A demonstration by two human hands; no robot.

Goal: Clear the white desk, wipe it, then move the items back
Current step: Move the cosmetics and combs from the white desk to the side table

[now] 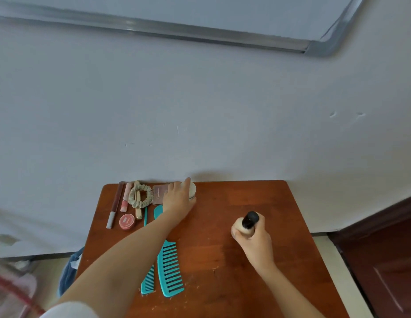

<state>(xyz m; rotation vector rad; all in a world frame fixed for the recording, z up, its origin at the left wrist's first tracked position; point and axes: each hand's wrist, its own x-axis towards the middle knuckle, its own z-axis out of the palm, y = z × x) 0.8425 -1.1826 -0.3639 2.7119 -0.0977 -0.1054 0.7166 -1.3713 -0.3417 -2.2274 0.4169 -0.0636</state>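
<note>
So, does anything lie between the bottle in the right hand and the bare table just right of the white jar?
Nothing visible does. Between the bottle and that spot beside the jar there is only bare table; the combs lie further left.

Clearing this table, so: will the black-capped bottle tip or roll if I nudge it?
The bottle looks narrow with a rounded body, so it may tip easily and then probably roll on the smooth table. Your right hand grips it alone, so it seems light enough to lift one-handed.

Left hand [177, 199] around white jar [192, 189], right hand [256, 241] around black-capped bottle [247, 222], brown table [257, 290].
</note>
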